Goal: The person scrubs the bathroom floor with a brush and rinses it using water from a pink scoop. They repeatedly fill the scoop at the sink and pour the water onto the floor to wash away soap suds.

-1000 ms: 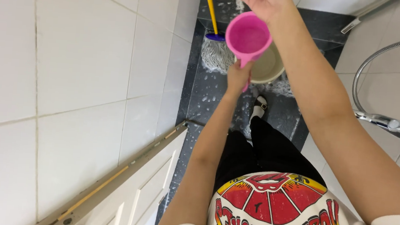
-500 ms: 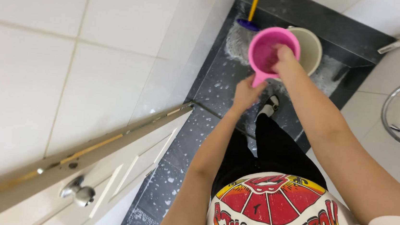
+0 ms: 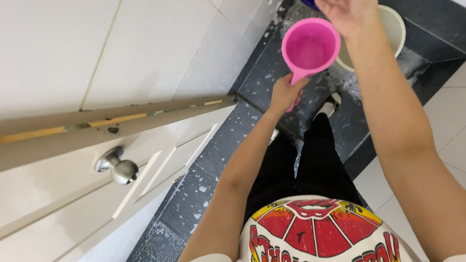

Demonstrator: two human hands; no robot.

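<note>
The left hand [image 3: 287, 91] grips the handle of a pink plastic scoop [image 3: 311, 45], bowl upright to keep its water, while the open, empty right hand [image 3: 345, 6] hovers just above, over a white round bucket [image 3: 391, 27].

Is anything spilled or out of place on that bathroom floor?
Yes. White suds and droplets are scattered over the dark speckled floor tiles, thickest around the cream plastic bucket. The left hand grips the handle of a pink plastic scoop; the right hand hangs open above it. Nothing looks broken.
</note>
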